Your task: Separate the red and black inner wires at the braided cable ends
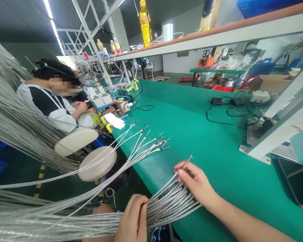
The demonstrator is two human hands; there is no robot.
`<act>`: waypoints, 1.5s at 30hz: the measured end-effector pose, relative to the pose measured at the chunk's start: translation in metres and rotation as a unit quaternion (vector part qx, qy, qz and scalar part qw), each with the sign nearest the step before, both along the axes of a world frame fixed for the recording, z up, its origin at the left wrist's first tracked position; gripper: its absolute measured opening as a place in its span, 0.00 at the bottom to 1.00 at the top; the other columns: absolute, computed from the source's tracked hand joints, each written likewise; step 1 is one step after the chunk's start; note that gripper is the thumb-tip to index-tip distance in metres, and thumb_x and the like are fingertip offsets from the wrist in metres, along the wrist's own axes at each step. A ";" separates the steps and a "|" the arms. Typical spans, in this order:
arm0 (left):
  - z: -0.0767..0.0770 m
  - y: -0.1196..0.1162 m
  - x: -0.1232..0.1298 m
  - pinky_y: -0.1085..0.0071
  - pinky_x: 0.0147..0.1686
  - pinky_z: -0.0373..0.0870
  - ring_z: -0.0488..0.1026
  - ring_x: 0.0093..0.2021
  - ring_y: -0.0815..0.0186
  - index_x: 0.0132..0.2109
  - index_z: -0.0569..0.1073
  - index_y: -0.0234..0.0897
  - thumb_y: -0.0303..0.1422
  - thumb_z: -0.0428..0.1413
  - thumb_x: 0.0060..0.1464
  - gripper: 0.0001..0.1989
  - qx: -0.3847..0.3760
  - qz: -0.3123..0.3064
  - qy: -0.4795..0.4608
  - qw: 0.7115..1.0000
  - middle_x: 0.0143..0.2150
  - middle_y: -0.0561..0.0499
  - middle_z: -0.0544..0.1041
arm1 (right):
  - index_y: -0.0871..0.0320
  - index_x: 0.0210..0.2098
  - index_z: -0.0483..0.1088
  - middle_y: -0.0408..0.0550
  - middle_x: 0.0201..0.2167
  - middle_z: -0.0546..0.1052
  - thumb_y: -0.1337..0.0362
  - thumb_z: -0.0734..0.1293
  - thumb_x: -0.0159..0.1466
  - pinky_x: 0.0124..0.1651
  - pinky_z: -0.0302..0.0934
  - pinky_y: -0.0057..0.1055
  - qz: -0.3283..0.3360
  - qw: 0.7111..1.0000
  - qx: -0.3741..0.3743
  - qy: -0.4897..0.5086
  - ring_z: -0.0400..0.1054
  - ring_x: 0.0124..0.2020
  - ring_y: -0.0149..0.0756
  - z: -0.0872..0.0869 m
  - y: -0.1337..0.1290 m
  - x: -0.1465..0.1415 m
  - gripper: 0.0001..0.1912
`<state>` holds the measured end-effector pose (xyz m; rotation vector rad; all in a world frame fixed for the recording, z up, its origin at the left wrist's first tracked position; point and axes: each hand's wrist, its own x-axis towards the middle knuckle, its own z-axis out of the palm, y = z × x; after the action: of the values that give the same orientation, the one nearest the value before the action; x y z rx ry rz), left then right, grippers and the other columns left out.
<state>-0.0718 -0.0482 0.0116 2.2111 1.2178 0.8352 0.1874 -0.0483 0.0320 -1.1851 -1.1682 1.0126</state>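
Left hand grips thin, silvery braided cables above smooth green tabletop.

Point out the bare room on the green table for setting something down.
The widest bare patch of the green table lies between the fanned cable ends, right hand and black cords. A narrower one separates the right forearm from the dark-screened device. Crowded: around the cable bundle at both hands, and among the cords.
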 end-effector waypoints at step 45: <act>0.007 0.037 0.115 0.75 0.34 0.59 0.66 0.31 0.71 0.36 0.66 0.39 0.37 0.46 0.69 0.13 -0.130 -0.080 -0.083 0.985 0.31 0.56 0.71 | 0.58 0.31 0.66 0.38 0.22 0.69 0.54 0.67 0.67 0.24 0.57 0.25 -0.060 0.990 -0.038 0.124 0.62 0.19 0.27 -0.012 0.005 -0.003 0.15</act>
<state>0.0431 -0.0110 0.0183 1.9571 0.9944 0.7354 0.1845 -0.0429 0.0197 -1.1393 -0.8604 1.0856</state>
